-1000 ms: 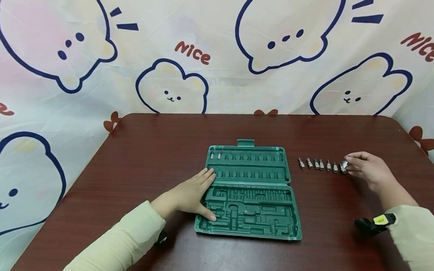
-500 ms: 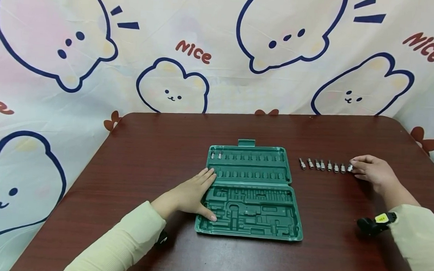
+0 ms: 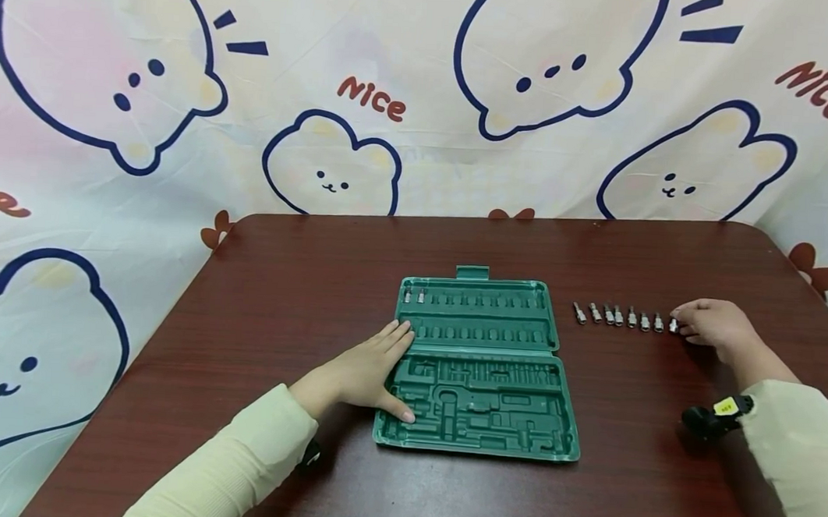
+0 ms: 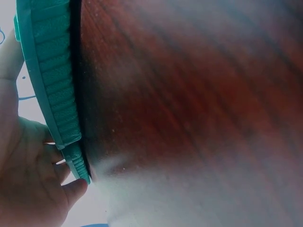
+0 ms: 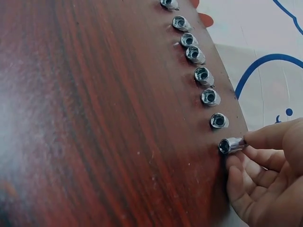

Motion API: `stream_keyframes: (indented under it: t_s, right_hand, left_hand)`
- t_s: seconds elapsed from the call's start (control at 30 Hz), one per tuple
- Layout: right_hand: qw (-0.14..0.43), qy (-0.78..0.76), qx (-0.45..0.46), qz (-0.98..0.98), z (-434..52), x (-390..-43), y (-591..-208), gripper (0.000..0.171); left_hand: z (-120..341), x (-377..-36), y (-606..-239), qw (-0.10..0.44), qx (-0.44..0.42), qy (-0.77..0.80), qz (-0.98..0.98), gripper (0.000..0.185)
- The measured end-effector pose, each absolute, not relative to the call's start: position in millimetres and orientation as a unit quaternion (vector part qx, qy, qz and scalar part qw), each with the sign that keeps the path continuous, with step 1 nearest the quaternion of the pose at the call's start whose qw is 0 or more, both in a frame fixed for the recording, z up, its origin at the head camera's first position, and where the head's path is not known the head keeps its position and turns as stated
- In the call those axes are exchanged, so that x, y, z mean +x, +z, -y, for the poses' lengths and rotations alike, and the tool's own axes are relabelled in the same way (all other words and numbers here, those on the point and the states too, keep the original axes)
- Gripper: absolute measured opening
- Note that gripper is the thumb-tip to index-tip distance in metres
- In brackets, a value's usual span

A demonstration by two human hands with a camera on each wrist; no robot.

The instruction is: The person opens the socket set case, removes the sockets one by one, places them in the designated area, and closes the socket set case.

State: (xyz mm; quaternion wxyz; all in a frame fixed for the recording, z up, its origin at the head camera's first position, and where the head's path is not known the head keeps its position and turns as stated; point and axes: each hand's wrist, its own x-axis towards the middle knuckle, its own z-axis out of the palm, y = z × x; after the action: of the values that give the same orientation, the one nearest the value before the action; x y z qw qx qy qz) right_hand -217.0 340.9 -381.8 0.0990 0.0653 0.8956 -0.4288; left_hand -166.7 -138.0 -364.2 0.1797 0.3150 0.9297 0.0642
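The end socket [image 5: 232,145] is at the right end of a row on the surface [image 3: 278,306]; its long axis runs roughly away from the person, the open mouth facing near and the other end between the fingertips of the right hand [image 3: 720,325]. That hand pinches it, and the fingers partly cover its far end.

Seven more sockets [image 5: 203,75] lie leftward in line, mouths also toward the person; the leftmost slants, its far end leaning left. Two small metal pieces [image 3: 421,296] sit in the far left corner of the green case [image 3: 476,452], pointing away from the person, so eight shiny sockets are outside and two pieces inside.

The case lies open, its hinge running crosswise and its single latch tab [image 3: 472,272] on the far edge. The left hand [image 3: 355,371] is spread over its left edge, thumb on the near half, covering part of the rim. Behind the surface hangs one printed cloth [image 3: 432,173]; each wrist carries a black device [image 3: 706,422].
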Motion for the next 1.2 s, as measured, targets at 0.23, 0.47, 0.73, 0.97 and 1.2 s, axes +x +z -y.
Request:
stream_keyframes:
  t_s: [0.23, 0.47, 0.73, 0.97, 1.2]
  right_hand:
    - [0.099, -0.411, 0.073, -0.903, -340, -220, -384, 0.047]
    - [0.085, -0.401, 0.076, -0.909, -339, -222, -385, 0.043]
    - [0.082, -0.41, 0.079, -0.905, -341, -223, -388, 0.043]
    - [0.082, -0.424, 0.081, -0.898, -342, -218, -387, 0.05]
    - [0.063, -0.453, 0.081, -0.885, -336, -211, -378, 0.049]
  left_hand:
    - [138, -166, -364, 0.18, 0.315, 0.061, -0.93, 0.114]
    - [137, -166, -364, 0.181, 0.314, 0.061, -0.93, 0.114]
    - [137, -167, -364, 0.186, 0.308, 0.065, -0.931, 0.113]
    - [137, -167, -364, 0.182, 0.311, 0.065, -0.93, 0.113]
    - [137, -167, -365, 0.186, 0.31, 0.07, -0.93, 0.113]
